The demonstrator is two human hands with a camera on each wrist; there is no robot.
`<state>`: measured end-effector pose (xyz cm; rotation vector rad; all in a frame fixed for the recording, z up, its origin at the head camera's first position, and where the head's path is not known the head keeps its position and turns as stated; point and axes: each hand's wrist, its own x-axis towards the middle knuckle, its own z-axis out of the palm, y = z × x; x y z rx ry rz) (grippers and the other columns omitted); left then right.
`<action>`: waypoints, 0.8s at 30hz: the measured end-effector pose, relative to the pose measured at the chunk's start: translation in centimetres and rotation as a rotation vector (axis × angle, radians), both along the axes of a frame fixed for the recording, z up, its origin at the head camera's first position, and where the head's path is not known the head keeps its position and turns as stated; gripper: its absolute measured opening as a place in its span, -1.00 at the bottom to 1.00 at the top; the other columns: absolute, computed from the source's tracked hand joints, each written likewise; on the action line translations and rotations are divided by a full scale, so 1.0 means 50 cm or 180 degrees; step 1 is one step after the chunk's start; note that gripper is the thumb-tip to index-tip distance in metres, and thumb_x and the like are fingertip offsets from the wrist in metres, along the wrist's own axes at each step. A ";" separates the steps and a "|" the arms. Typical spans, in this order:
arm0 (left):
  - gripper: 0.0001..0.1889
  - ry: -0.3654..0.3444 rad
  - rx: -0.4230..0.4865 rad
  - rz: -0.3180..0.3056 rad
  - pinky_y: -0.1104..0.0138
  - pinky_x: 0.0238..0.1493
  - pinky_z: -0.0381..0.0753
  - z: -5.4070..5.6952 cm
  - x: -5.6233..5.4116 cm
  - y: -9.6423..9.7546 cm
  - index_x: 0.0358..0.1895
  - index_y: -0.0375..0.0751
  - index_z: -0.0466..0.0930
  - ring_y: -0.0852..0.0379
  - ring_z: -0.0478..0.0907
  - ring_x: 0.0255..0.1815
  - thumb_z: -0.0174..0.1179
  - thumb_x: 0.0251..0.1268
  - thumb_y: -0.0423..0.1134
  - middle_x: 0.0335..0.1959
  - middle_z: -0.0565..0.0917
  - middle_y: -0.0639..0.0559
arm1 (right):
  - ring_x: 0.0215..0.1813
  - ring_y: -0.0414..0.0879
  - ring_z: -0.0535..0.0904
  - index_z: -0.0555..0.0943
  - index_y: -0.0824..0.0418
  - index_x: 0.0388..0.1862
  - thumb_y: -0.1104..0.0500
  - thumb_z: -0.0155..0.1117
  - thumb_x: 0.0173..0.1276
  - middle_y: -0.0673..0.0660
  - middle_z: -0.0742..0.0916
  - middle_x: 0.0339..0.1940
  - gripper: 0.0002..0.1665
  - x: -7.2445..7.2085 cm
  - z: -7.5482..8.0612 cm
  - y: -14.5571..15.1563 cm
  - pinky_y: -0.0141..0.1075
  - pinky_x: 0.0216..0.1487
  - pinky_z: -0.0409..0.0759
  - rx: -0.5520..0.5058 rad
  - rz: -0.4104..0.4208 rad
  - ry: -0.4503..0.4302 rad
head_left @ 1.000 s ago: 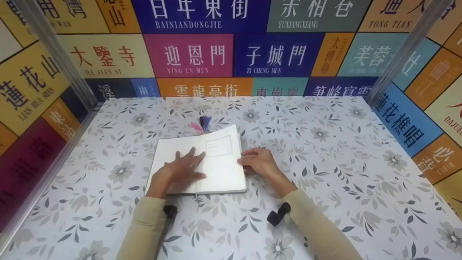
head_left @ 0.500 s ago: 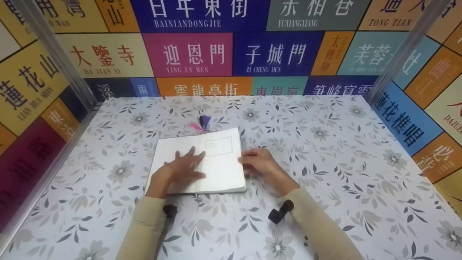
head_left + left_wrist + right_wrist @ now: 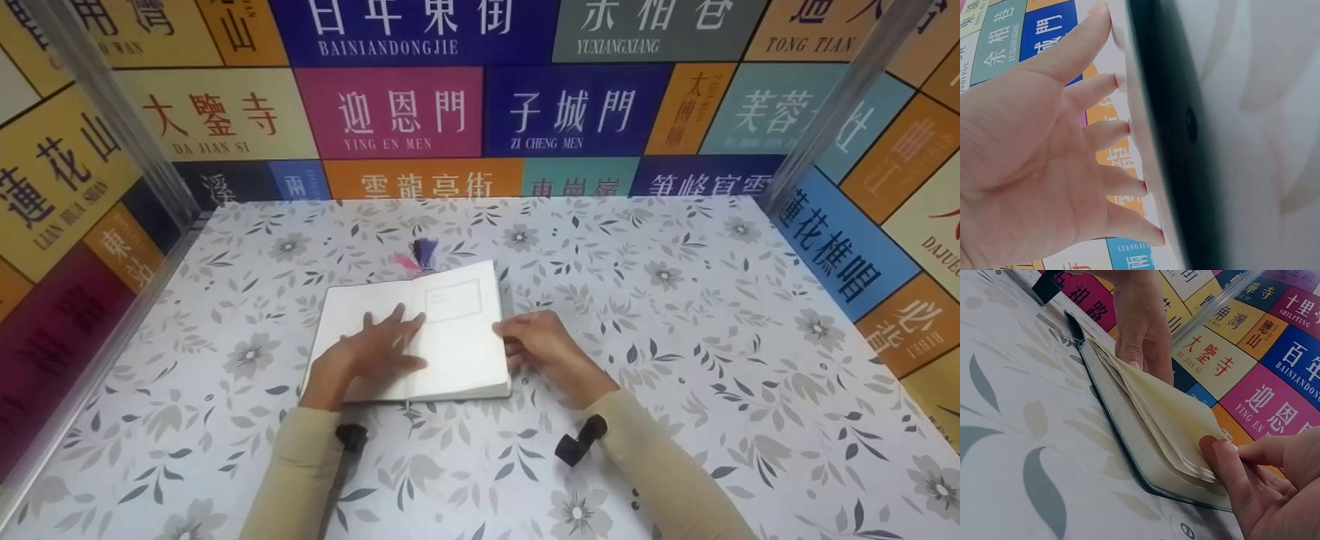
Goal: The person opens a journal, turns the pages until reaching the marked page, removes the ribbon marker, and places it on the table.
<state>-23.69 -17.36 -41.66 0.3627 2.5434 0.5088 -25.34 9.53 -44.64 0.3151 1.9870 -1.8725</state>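
An open notebook (image 3: 459,360) with cream pages and a dark cover lies on the table. Its right page carries a faint printed box near the top. My left hand (image 3: 371,351) rests on the left page and the middle fold, fingers spread out. In the left wrist view, that hand's fingertips touch the paper. At the right edge, my right hand (image 3: 544,341) pinches the page between thumb and fingers. Several leaves stand a little raised there, as the right wrist view of the notebook (image 3: 1176,419) shows. A pink, black and purple tassel (image 3: 425,253) sticks out above the top edge.
White cloth with grey flowers and leaves covers the table (image 3: 660,300). Panels (image 3: 390,112) with coloured blocks of lettering stand behind and at both sides. A black strap device (image 3: 579,442) sits at the right wrist, another (image 3: 351,437) at the left.
The raised right-hand leaves dip slightly, then lift slightly again with the pinching right hand. My left hand keeps its place on the notebook.
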 end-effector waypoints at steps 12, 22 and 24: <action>-0.18 -0.0036 0.0206 0.0160 -0.20 0.64 -0.25 0.025 0.010 -0.023 0.62 -0.05 0.01 -0.43 -0.33 0.63 0.10 0.43 0.18 0.65 -0.15 -0.29 | -0.35 -0.15 0.69 0.60 0.34 0.15 0.06 0.15 0.51 0.12 0.77 -0.20 -0.58 0.014 0.032 -0.019 -0.37 -0.38 0.68 -0.0410 0.0113 0.0104; -0.28 0.0487 0.0584 -0.0117 -0.06 0.61 0.14 0.066 0.040 0.014 0.57 -0.19 0.16 -0.20 0.15 0.60 0.09 0.49 0.07 0.57 0.24 -0.23 | -0.20 -0.17 0.68 0.51 0.44 0.17 0.13 -0.10 0.61 0.02 0.72 -0.26 -0.56 0.022 0.052 -0.034 -0.32 -0.19 0.74 -0.0946 0.0356 0.0264; -0.27 0.0552 0.0682 -0.0150 -0.05 0.62 0.14 0.077 0.051 0.032 0.57 -0.15 0.15 -0.19 0.14 0.61 0.11 0.48 0.07 0.58 0.23 -0.20 | -0.16 -0.18 0.67 0.50 0.43 0.21 0.15 -0.09 0.60 0.00 0.72 -0.22 -0.56 0.023 0.053 -0.034 -0.31 -0.15 0.72 -0.0954 0.0391 0.0300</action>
